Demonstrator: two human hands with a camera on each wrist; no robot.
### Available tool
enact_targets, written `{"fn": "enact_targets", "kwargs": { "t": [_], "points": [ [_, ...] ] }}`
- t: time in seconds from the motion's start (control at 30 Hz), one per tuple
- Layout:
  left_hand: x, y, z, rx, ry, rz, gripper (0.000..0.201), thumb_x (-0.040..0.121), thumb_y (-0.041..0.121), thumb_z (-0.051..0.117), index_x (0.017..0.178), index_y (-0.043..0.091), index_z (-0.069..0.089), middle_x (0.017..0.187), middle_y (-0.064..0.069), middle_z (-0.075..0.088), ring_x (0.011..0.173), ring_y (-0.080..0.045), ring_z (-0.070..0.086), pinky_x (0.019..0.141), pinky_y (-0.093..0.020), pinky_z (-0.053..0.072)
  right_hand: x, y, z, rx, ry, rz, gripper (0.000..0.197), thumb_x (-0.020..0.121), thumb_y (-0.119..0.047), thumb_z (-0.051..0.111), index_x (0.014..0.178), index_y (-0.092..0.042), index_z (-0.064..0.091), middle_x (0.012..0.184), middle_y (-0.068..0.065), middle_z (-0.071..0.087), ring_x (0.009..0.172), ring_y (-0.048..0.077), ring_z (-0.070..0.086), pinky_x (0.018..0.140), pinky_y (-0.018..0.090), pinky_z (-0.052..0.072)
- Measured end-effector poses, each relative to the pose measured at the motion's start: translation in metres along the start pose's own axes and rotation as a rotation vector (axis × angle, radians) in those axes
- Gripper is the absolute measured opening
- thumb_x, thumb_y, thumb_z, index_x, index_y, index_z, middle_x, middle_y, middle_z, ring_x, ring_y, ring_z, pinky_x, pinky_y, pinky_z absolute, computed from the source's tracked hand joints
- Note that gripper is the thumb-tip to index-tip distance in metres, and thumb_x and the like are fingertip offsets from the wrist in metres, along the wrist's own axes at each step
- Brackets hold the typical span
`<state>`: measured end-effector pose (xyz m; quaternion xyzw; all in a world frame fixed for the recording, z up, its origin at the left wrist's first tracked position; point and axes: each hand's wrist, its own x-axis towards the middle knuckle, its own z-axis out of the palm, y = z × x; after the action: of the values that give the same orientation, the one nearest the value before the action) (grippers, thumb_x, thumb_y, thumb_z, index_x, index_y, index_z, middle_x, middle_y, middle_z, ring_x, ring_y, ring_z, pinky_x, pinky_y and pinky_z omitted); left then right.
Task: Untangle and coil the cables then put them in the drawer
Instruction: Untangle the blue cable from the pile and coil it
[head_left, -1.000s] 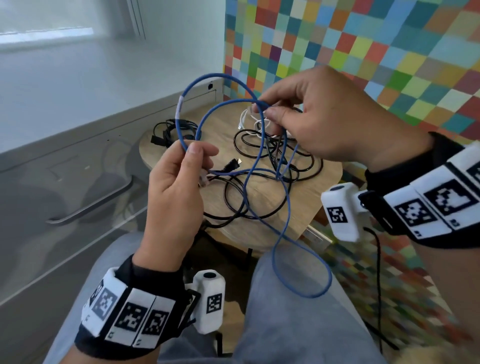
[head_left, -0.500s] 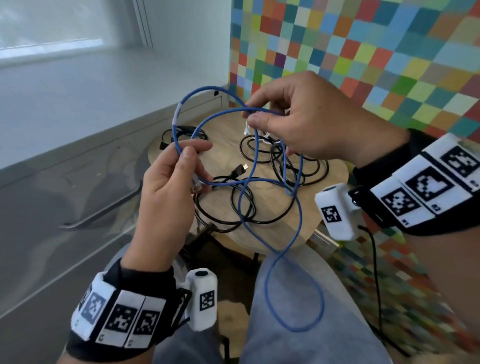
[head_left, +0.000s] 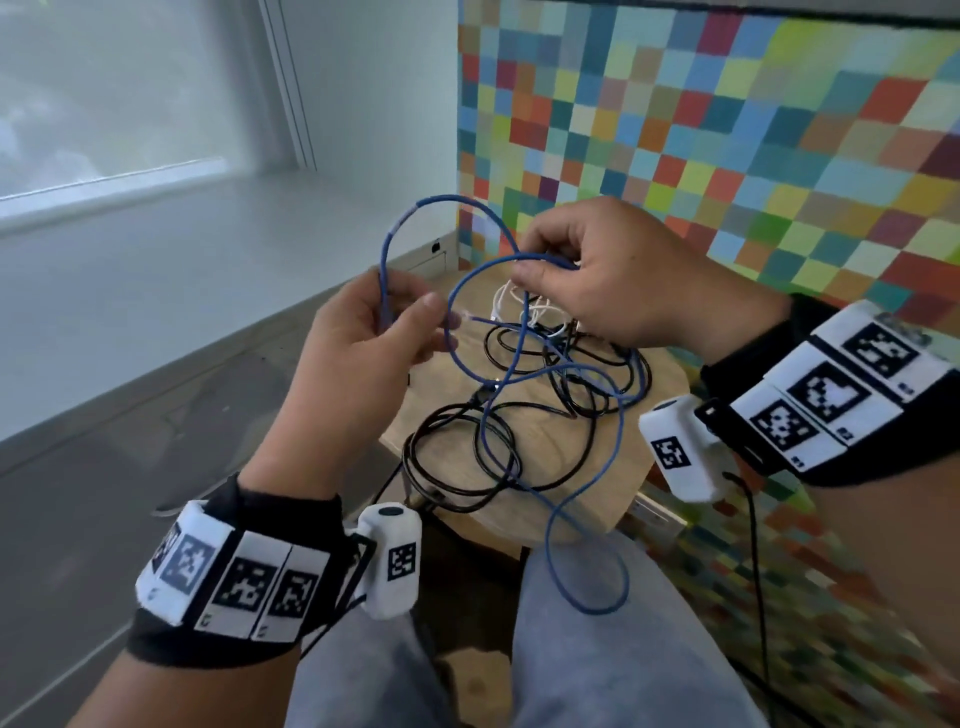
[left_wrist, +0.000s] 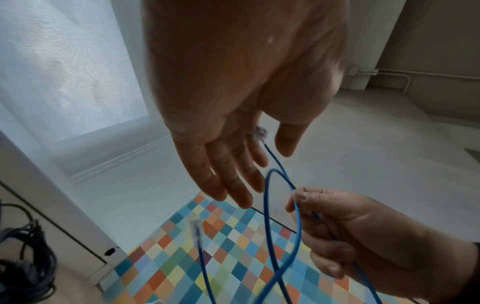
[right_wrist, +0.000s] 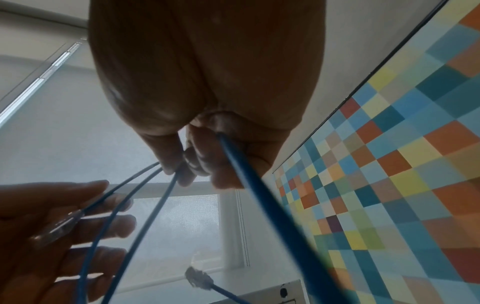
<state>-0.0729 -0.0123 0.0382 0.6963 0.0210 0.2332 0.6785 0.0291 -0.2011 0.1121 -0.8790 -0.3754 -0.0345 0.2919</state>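
A blue network cable (head_left: 447, 196) arcs between my hands above a small wooden table (head_left: 597, 509); its lower loop hangs over my right knee. My right hand (head_left: 530, 265) pinches several blue strands between thumb and fingers (right_wrist: 179, 174). My left hand (head_left: 410, 312) has its fingers straight, and one clear plug (left_wrist: 259, 133) lies between thumb and index finger without a visible pinch. The other plug (left_wrist: 196, 228) dangles free. Tangled black cables (head_left: 457, 493) and a white cable (head_left: 504, 296) lie on the table.
A grey drawer front (head_left: 130, 415) stands to the left of the table under a white sill. A wall of coloured squares (head_left: 727, 156) rises behind and to the right. My knees sit just below the table's near edge.
My left fingers have straightened from a pinch on the blue cable. Both hands have risen a little, and the blue loop has lifted higher off the table.
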Motion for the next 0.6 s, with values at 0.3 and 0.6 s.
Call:
{"fn": "enact_targets", "kwargs": {
  "t": [0.3,0.6],
  "points": [
    [0.040,0.015,-0.016,0.067,-0.091,0.057,0.005,0.105,0.014,0.056,0.107,0.015,0.060,0.062,-0.006,0.059,0.058,-0.027,0.068,0.053,-0.036,0.055,0.036,-0.024,-0.008,-0.140,-0.050,0.063,0.025,0.103,-0.035,0.063,0.087,-0.020,0.075,0.061,-0.005,0.050,0.052,0.003,0.044,0.049,0.017,0.031],
    [0.073,0.027,-0.042,0.113,-0.205,0.092,0.016,0.102,0.008,0.058,0.108,0.023,0.062,0.072,-0.012,0.058,0.055,-0.027,0.066,0.067,-0.062,0.059,0.053,-0.032,0.002,-0.222,-0.059,0.073,0.031,0.103,-0.036,0.062,0.074,-0.025,0.061,0.064,-0.006,0.049,0.057,0.000,0.046,0.052,0.014,0.033]
  ]
}}
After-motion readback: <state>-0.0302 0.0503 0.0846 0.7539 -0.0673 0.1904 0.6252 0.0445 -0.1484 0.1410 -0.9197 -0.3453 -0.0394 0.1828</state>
